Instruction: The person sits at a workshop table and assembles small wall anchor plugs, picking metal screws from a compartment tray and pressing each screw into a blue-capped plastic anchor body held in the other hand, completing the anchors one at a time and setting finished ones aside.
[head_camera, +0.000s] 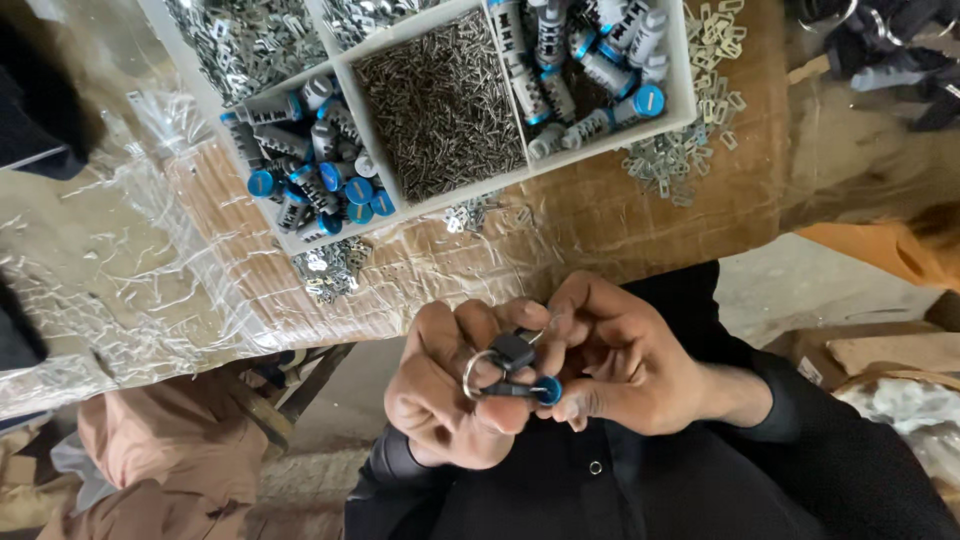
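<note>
Low centre of frame: left hand (450, 395) and right hand (610, 365) pinching a small padlock (513, 352) with blue-tipped key (546, 390), lock body half hidden by fingers; divided parts tray (690, 100) cut off at top.

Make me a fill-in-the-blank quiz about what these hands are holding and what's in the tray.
1. Both hands, left hand and right hand, hold one small black ____ with a metal shackle.
2. The cylinders in the white tray have ____ caps.
3. The tray's middle compartment holds small metal ____.

Missing words: padlock; blue; pins
</note>
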